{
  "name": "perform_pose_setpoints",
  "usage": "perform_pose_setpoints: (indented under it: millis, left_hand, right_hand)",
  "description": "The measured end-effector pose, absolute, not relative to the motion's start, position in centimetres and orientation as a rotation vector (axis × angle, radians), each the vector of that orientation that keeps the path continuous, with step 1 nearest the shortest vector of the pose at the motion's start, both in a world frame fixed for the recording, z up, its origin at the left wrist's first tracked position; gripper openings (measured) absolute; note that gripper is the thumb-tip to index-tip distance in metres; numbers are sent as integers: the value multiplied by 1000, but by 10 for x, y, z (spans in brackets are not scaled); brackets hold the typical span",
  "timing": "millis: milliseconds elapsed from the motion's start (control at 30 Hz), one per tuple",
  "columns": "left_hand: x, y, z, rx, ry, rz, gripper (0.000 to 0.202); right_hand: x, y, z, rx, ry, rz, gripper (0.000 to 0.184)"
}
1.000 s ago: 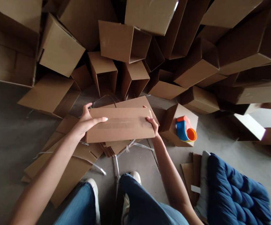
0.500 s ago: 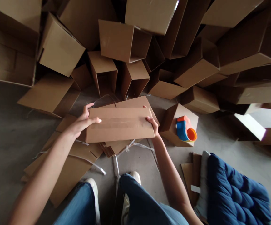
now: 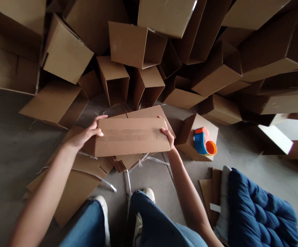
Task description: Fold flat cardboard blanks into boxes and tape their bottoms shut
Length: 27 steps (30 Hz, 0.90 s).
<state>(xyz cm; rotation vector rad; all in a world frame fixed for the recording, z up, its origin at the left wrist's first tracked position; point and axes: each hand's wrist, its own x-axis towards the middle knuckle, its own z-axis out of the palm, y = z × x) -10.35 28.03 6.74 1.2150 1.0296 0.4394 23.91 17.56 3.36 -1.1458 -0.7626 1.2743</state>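
A cardboard box (image 3: 130, 145) with a strip of clear tape along its taped face is held between my two hands, level in front of me. My left hand (image 3: 91, 132) grips its left end, thumb on the taped face and fingers over the far edge. At the right end my right hand (image 3: 168, 135) holds on, thumb on top and most fingers hidden behind. Under and beyond the box lie flat cardboard sheets (image 3: 149, 111), partly covered by it. More flattened cardboard (image 3: 79, 187) lies on the floor below my left arm.
Many open cardboard boxes (image 3: 127, 44) are piled across the far side. An orange and blue tape dispenser (image 3: 202, 142) sits on a box (image 3: 187, 135) to the right. White plastic strapping (image 3: 128, 181) trails near my shoes. A blue tufted cushion (image 3: 261, 209) lies at lower right.
My left hand has slid slightly left along the box, its thumb now closer to the left end. The box and my right hand have stayed nearly still.
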Motion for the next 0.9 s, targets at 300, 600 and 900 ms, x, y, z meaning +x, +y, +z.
perform_pose_setpoints:
  millis: [300,600,900]
  left_hand:
    - [-102,268,70,966,941,562,65]
    - [-96,264,64,1048,923,655,71]
    - [-86,265,67,1096,1080,704,56]
  right_hand:
    - [238,176,36,-1149,-768,1256,77]
    - [236,176,40,-1235,-822,1258,82]
    - [239,176,39,-1259,-867,1263,91]
